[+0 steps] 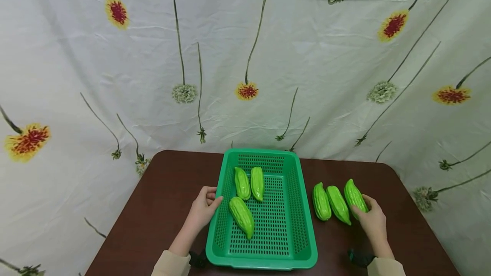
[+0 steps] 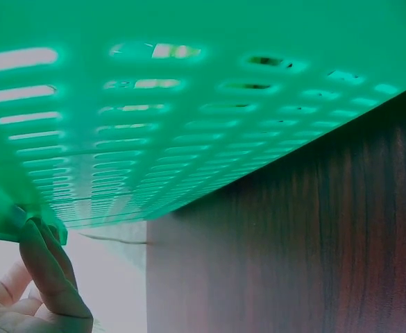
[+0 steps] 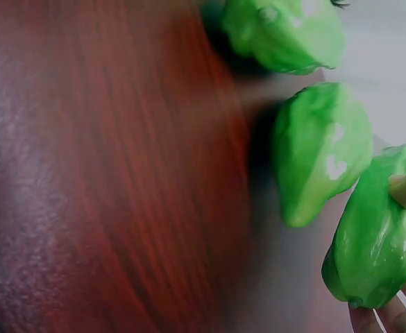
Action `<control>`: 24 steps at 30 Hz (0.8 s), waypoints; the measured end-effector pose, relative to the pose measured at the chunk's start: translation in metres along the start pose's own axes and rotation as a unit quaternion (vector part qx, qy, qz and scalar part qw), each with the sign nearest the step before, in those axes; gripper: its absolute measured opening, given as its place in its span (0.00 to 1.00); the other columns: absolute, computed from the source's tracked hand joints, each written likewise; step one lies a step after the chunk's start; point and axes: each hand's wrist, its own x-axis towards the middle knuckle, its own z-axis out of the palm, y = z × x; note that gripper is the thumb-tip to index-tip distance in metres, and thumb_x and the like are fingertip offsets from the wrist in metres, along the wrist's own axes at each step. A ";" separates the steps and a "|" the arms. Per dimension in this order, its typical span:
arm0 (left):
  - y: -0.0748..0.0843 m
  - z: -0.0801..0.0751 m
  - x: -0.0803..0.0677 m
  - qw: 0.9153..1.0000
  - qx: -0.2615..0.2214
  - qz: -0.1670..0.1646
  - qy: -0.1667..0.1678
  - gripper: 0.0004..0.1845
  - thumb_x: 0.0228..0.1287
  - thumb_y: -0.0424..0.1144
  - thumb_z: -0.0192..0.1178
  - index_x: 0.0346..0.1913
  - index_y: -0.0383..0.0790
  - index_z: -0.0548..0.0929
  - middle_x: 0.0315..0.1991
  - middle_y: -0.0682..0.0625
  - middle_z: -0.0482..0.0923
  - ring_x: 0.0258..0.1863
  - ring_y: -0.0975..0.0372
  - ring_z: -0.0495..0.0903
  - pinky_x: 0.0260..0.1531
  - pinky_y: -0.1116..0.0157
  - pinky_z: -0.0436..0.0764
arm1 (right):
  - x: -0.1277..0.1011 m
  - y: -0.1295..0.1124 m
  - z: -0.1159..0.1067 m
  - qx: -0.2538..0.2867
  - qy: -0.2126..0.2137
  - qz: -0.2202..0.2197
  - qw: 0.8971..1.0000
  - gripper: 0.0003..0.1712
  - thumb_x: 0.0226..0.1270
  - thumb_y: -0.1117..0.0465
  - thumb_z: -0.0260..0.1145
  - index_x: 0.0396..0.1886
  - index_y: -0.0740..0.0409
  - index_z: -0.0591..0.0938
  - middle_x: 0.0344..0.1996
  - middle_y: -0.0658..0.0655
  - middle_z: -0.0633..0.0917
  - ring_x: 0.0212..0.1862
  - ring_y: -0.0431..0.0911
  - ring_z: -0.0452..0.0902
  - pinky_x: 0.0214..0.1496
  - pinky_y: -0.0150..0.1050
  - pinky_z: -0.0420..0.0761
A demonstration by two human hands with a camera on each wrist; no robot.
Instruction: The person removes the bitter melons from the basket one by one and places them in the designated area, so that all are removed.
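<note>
The right hand (image 1: 373, 220) curls its thumb and fingers around the outermost of three green gourds (image 1: 354, 197) lying on the dark tabletop (image 1: 161, 208), just right of the green basket (image 1: 295, 208). The other two loose gourds (image 1: 321, 201) and (image 1: 338, 204) lie side by side between the held one and the basket's right wall, the nearer (image 3: 320, 149) all but touching it. The left hand (image 1: 205, 208) rests at the basket's left rim with its fingers (image 2: 46, 267) curled against the edge, steadying it.

Inside the basket lie three more gourds: two (image 1: 242, 183) and (image 1: 257, 183) upright and together toward the far end, a third (image 1: 242, 216) tilted nearer the left wall.

The held gourd looks smooth and tapered, so it could slip from a partial hold, and lifting it might nudge its close neighbour into rolling. If the left hand lets go, a bump from the right could shift the light basket.
</note>
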 end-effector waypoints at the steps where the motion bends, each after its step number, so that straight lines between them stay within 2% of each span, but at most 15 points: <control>1: 0.000 0.000 0.000 1.000 0.000 0.001 0.000 0.19 0.70 0.35 0.60 0.59 0.30 0.72 0.43 0.41 0.75 0.35 0.60 0.75 0.32 0.64 0.75 | 0.000 0.001 0.000 -0.004 -0.004 0.004 1.000 0.38 0.70 0.58 0.62 0.73 0.70 0.59 0.67 0.75 0.65 0.64 0.67 0.63 0.62 0.62 0.67; 12: 0.001 0.000 0.000 1.000 -0.002 -0.002 0.001 0.19 0.70 0.34 0.60 0.59 0.30 0.72 0.43 0.41 0.75 0.35 0.60 0.75 0.33 0.64 0.75 | 0.001 0.006 0.006 -0.034 -0.025 0.030 0.999 0.38 0.70 0.55 0.59 0.72 0.71 0.60 0.67 0.76 0.64 0.65 0.70 0.62 0.64 0.63 0.65; 24: 0.001 0.000 0.000 1.000 -0.006 -0.006 0.004 0.19 0.70 0.35 0.60 0.59 0.31 0.72 0.43 0.41 0.75 0.35 0.60 0.75 0.32 0.64 0.75 | 0.002 0.009 0.009 -0.040 -0.044 0.026 0.998 0.40 0.73 0.52 0.56 0.72 0.74 0.56 0.68 0.78 0.61 0.68 0.72 0.57 0.66 0.64 0.62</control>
